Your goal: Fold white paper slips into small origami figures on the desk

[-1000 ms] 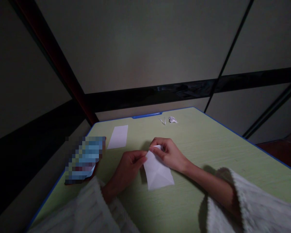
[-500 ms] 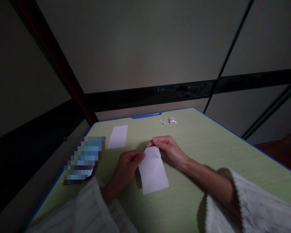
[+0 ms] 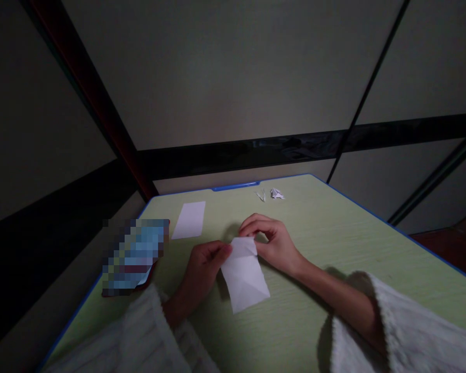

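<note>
A small white sheet of paper (image 3: 245,277), marked with crease lines, hangs tilted just above the table between my hands. My left hand (image 3: 207,264) pinches its upper left edge, thumb on top. At the upper right corner, my right hand (image 3: 275,242) has its fingers curled beyond the top edge, and its thumb tip is hidden behind the paper. A narrow strip at the paper's top is bent along a fold.
On the light green table (image 3: 326,233) a second white sheet (image 3: 189,219) lies at the back left. A pixelated phone-like object (image 3: 140,256) is at the left edge. Near the back are a crumpled-looking folded paper piece (image 3: 277,194) and thin white scraps (image 3: 261,196).
My right thumb has moved off the front of the paper's top edge to behind its right corner, and the right fingers have lifted and spread slightly. The left hand keeps its pinch.
</note>
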The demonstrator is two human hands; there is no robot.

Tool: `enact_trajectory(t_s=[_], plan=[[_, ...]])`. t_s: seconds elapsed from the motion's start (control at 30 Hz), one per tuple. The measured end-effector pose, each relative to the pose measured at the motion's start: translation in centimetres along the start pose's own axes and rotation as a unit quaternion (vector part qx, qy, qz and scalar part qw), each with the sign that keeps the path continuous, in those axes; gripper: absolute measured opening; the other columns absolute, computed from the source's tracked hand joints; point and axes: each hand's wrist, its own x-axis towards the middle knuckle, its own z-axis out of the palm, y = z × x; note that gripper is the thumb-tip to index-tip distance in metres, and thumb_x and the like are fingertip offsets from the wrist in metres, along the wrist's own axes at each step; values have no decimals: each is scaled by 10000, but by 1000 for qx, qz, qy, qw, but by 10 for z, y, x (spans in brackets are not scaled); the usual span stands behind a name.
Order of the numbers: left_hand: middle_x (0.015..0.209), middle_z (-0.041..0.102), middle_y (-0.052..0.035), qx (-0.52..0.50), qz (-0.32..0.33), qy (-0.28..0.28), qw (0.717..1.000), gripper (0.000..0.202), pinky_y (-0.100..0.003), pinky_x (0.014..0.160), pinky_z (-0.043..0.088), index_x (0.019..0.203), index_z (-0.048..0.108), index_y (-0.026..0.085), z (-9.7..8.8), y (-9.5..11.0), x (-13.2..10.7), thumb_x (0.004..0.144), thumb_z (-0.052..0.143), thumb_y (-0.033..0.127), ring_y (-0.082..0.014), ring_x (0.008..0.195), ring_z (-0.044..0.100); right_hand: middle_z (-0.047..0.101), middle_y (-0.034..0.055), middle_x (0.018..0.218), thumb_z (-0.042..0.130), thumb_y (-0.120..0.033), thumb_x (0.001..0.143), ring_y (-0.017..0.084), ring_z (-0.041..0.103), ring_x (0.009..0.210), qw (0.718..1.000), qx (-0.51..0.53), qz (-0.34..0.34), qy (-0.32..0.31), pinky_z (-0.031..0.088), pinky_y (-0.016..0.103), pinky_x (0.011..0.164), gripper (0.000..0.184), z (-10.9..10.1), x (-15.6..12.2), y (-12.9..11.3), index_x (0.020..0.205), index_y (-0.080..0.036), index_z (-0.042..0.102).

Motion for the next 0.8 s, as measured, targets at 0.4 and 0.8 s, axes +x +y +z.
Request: enact_trajectory(t_s=[0.4, 0.8], plan=[[433, 425, 44, 0, 11, 22, 1000, 218, -182, 423, 290, 475, 542, 130, -2, 0, 2, 610, 520, 300, -87, 456, 360, 519, 50, 897, 532, -44, 591, 128, 490, 793, 996, -27, -53, -69, 388, 272, 702, 124, 6, -6, -12, 623, -157, 491], [419, 430, 46, -44, -9, 16, 999, 227, -177, 408, 261, 454, 533, 124, -2, 1, 1, 576, 560, 313, -70, 434, 341, 484, -58, 498, 642, -213, 550, 36, 400, 407, 941, 252, 222, -37, 263, 162, 406, 210, 12, 1, 0, 629, -142, 461]])
